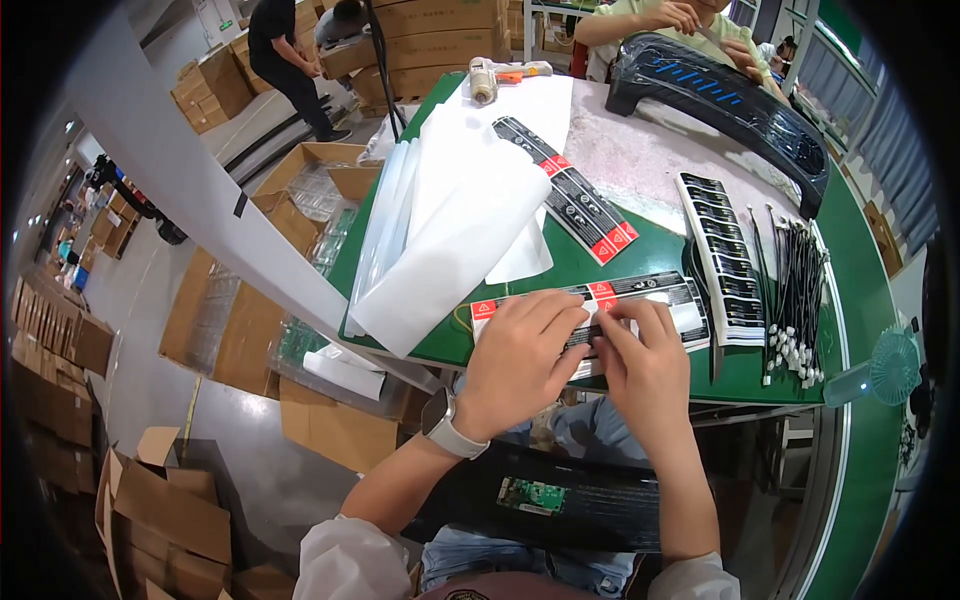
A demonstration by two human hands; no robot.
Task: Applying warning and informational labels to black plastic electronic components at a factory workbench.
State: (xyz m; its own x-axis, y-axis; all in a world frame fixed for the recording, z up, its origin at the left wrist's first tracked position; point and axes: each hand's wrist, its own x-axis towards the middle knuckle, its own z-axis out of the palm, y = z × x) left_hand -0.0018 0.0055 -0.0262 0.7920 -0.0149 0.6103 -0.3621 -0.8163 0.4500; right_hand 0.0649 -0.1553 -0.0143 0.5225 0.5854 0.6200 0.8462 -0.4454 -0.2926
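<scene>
My left hand (pixel 525 355), with a watch on its wrist, and my right hand (pixel 645 360) meet at the table's front edge. Both pinch at a sheet of black and red warning labels (pixel 655 290); the fingertips partly cover it. Behind it lies another black and red label strip (pixel 575 195). Across my lap rests a long black plastic-wrapped panel (pixel 600 505) with a small green circuit board (pixel 535 495) set in it. To the right of my hands is a stack of smaller black label sheets (pixel 722 265).
Bundled black cables (pixel 793 290) with white connectors lie at the right. White backing sheets (pixel 455 240) cover the table's left. A glue gun (pixel 485 82), a curved black wrapped housing (pixel 725 105) and a co-worker (pixel 650 22) are beyond. Open cartons (pixel 235 320) and a white post (pixel 190 150) stand left.
</scene>
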